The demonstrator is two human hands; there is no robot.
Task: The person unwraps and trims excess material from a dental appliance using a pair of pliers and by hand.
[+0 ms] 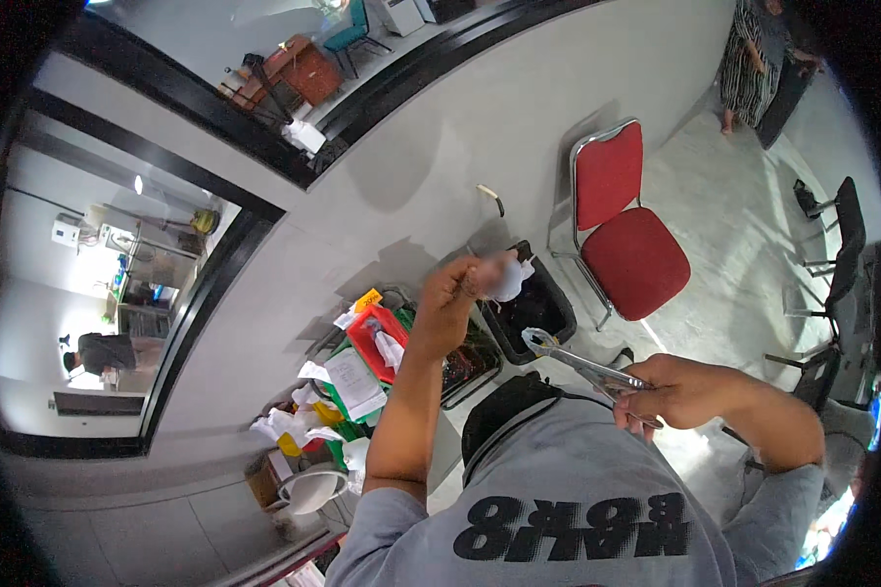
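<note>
Pointing away from the person's body, the metal tongs (585, 363) are in the right hand (649, 393), in front of the grey shirt. Their long axis slants from the handles at lower right to the tips at upper left; the tips face the black bin (543, 311). The jaws look nearly together with nothing evident between them, and the right hand's fingers are wrapped around the handles.

The left hand (447, 305) is raised and closed on a whitish item (507, 283), too blurred to name or to give an axis. In the view this item overlaps the bin's near-left corner; its height above the bin cannot be told.

Judging from this, taking up both things is done, while tongs and whitish item are well apart. Whether anything is left to do with them cannot be told.

Farther out, a red basket (364, 344) and a paper sheet (356, 383) sit among crumpled white pieces to the left; a red chair (636, 264) stands right of the bin.
</note>
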